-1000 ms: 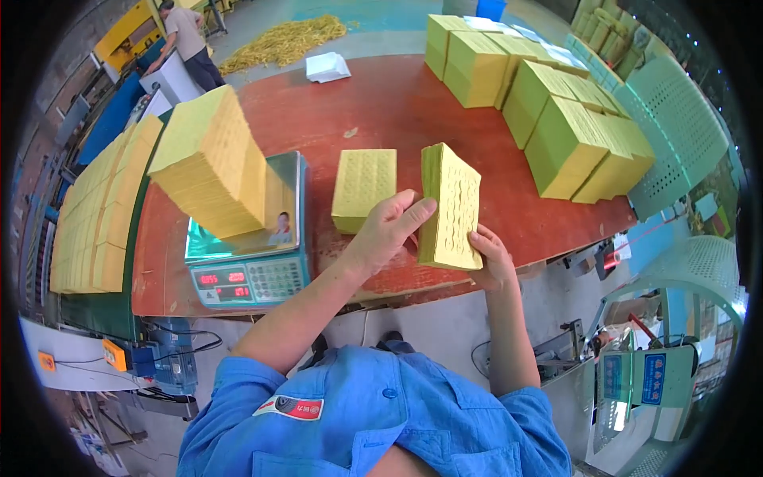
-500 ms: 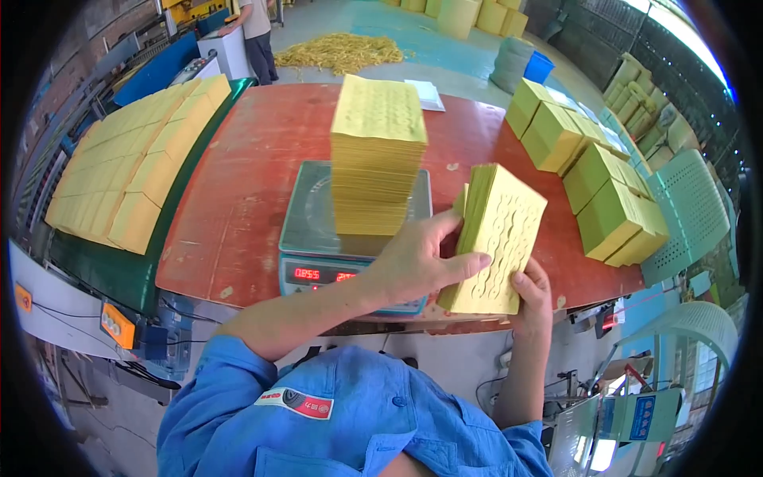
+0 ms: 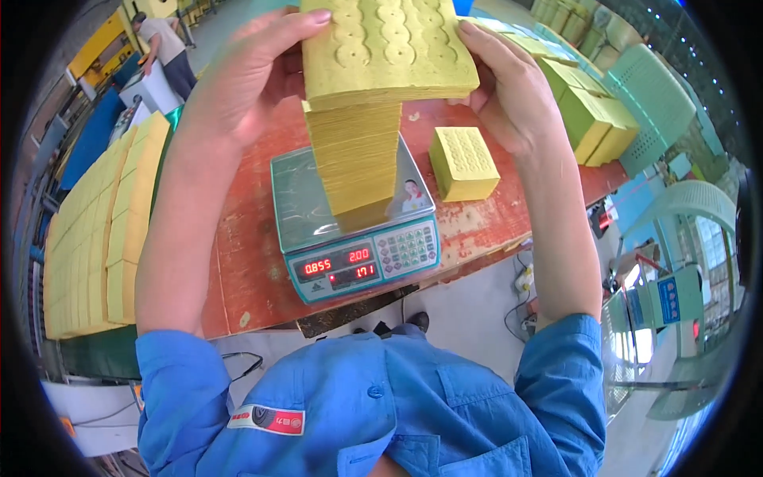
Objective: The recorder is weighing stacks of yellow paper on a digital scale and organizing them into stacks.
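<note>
Beside the red table [image 3: 246,274], yellow blocks [image 3: 91,238] line the left. The left hand's [image 3: 250,75] grip is closed on a bundle [image 3: 389,48] over the stack [image 3: 356,155] on the scale [image 3: 298,203], contact unclear; the right hand [image 3: 513,87] clasps its opposite side. Stacking seems in hand; the next move calls for aligned edges.

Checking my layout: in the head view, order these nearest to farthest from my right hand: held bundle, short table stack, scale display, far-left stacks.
1. Held bundle: touching the right hand.
2. Short table stack: below-left.
3. Scale display: farther lower left.
4. Far-left stacks: picture's left side.
</note>
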A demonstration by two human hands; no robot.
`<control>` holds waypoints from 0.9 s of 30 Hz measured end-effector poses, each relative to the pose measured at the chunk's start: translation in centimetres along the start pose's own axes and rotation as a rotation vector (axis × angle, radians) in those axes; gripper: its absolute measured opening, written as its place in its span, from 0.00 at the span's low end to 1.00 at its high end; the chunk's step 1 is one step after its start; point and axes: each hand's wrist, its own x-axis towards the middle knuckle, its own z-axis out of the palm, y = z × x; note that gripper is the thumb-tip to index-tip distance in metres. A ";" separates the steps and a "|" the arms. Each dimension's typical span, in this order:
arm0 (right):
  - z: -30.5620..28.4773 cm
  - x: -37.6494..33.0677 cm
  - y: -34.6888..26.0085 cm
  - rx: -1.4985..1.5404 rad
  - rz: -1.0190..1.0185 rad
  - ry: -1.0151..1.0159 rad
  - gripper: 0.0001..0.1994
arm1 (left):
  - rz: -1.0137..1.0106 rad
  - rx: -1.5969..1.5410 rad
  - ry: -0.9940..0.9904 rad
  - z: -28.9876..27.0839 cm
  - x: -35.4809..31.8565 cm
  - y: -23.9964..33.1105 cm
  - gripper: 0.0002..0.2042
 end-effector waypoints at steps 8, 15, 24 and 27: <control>-1.2 -2.0 0.6 0.057 0.012 0.032 0.16 | 0.019 0.035 0.041 2.1 -1.0 -1.5 0.18; -7.9 -3.4 0.2 -0.059 0.117 0.126 0.17 | -0.002 -0.062 0.018 8.3 0.5 -7.4 0.15; -22.1 -1.4 11.3 -0.126 0.431 0.276 0.17 | -0.347 -0.228 0.147 14.9 7.5 -22.7 0.13; -24.9 -1.1 14.8 -0.175 0.565 0.273 0.18 | -0.445 -0.096 0.246 16.0 8.8 -25.8 0.11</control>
